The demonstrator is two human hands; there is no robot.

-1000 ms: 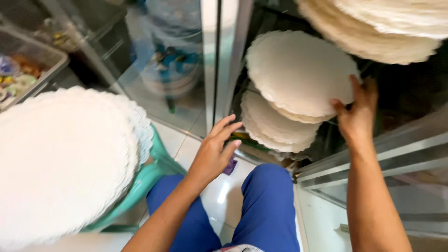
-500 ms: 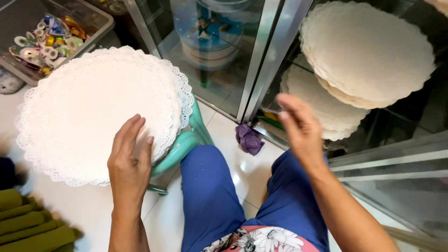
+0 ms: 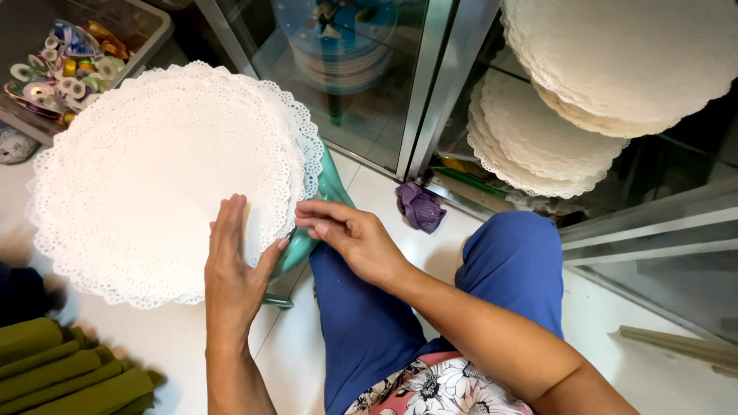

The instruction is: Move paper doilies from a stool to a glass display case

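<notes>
Left hand [image 3: 231, 265] lies flat and open on the stack of white paper doilies [image 3: 154, 169] (atop a teal stool [image 3: 327, 188]), right hand [image 3: 350, 234] pinching the stack's near edge.

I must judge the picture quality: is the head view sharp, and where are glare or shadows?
Head view: sharp on the left hand, right hand and white doily stack; faint reflections on the glass door; the cabinet interior behind it is dark; soft shadows lie under the stack's edge.

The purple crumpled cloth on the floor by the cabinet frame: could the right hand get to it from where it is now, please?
Probably yes. The right hand is at the edge of the doily stack, and only bare floor tile lies between it and the purple cloth.
</notes>
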